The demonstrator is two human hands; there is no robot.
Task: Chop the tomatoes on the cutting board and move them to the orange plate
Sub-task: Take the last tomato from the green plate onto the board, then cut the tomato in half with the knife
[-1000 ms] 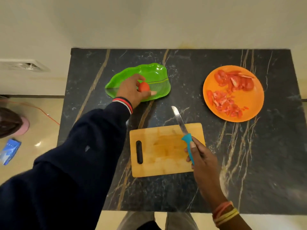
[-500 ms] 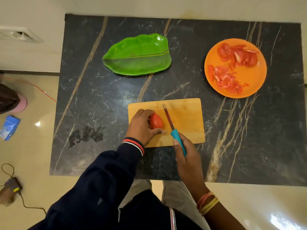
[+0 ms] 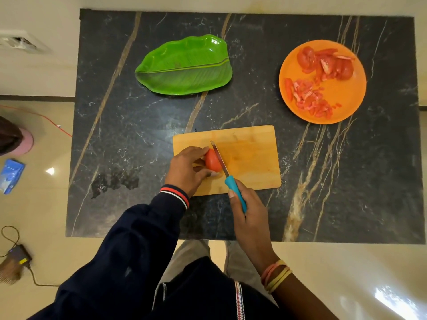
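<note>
A whole red tomato (image 3: 212,160) lies on the left part of the wooden cutting board (image 3: 249,158). My left hand (image 3: 187,169) grips it from the left, fingers curled over it. My right hand (image 3: 250,215) holds a knife (image 3: 225,172) by its blue handle. The blade lies against the tomato's right side, tip pointing away from me. The orange plate (image 3: 346,95) at the far right holds several chopped tomato pieces (image 3: 309,98) and larger slices (image 3: 328,65).
A green leaf-shaped plate (image 3: 184,65) sits bare at the back left of the dark marble table (image 3: 346,181). A dark smear (image 3: 115,183) marks the table left of the board. On the floor to the left lie a blue packet (image 3: 11,179) and a cable.
My left hand took the tomato from the green plate and set it on the board. The knife moved in against the tomato's right side. The view shifted to look straight down.
</note>
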